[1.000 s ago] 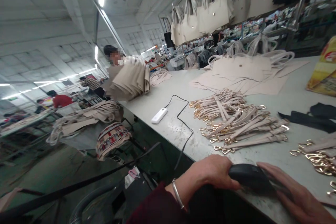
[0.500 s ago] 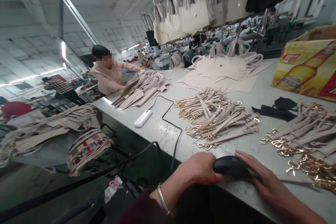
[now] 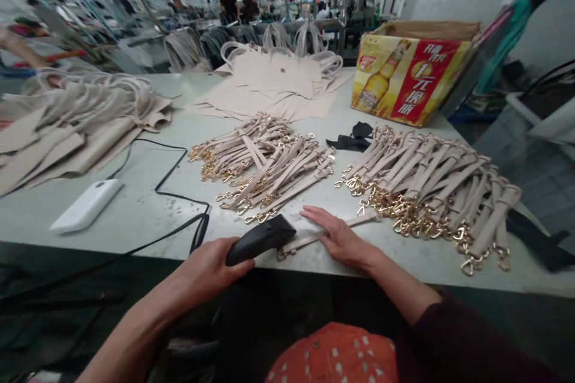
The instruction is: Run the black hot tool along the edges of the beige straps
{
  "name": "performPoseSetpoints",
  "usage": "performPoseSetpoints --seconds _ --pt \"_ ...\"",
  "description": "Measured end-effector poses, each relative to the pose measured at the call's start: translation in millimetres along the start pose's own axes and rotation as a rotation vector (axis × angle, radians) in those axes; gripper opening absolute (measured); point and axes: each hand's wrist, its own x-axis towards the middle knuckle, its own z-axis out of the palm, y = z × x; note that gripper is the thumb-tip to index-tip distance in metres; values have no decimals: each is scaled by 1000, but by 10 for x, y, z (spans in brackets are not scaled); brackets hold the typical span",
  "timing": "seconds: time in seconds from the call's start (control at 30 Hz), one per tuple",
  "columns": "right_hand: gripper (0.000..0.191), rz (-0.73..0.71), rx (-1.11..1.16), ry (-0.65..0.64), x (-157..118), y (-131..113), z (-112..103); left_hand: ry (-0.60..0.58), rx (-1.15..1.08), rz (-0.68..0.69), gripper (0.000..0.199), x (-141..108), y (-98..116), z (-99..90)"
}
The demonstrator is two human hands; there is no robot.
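Observation:
My left hand is wrapped round a black handheld device, its broad end pointing right and up over the table edge. Its exact kind does not show. A pale beige strap with a metal end lies just beyond the device's tip. My right hand has this strap between thumb and fingers, the fingers stretched out over it. Ahead of both hands is a heap of beige straps with gold clasps. A larger heap of clasped straps lies to the right.
A white power bank with a black cord lies at left. Beige bag pieces are heaped behind it, more bag panels farther back. A yellow-red carton stands back right, near black cloth scraps. The pale table ends before me.
My view has swung right and levelled out. The device's end now points up and right, and the strap under my right hand shows clearly. The co-worker has mostly left the view at left.

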Motion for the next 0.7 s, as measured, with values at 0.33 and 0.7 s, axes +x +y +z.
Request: performPoseSetpoints --seconds 0.33,0.7 --pt "76 1 6 -6 22 -33 -19 -70 15 37 36 103 83 85" --pt "78 13 -66 23 48 37 20 -35 50 27 47 212 0 346"
